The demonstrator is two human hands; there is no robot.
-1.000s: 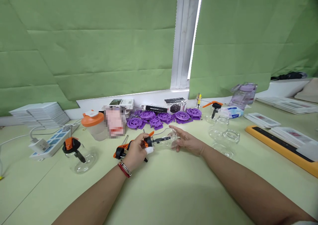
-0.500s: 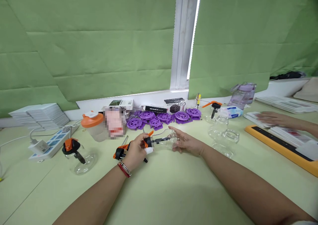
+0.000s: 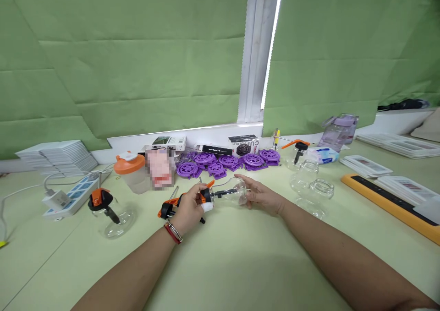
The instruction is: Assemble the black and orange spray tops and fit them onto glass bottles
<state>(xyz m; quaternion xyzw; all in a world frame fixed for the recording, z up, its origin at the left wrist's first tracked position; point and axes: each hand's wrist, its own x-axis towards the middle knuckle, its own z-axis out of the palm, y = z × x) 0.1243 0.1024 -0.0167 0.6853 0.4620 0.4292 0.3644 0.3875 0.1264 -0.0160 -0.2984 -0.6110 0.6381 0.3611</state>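
A clear glass bottle [image 3: 234, 198] lies on its side between my hands, its neck to the left and a dark tube inside. My left hand [image 3: 190, 209] grips its black-and-orange lid [image 3: 206, 195] with thumb and fingers. At the other end, my right hand [image 3: 263, 196] curls round the bottle's base. A white wrap covers the tip of my left thumb. Beside my left hand, partly hidden by it, lie loose black-and-orange lids [image 3: 166, 210]. A lidded glass bottle [image 3: 121, 222] stands off to the left.
Several purple wheel-shaped parts [image 3: 216, 169] lie at the back near small boxes [image 3: 244, 145]. To the right stand open glass bottles [image 3: 321, 190] and a yellow-and-black tool [image 3: 388, 205]. A power strip [image 3: 74, 197] and an orange-lidded cup [image 3: 132, 173] are on the left.
A co-worker's hand has left the white trays at the right. The view has shifted slightly. My hands keep the same hold on the bottle.
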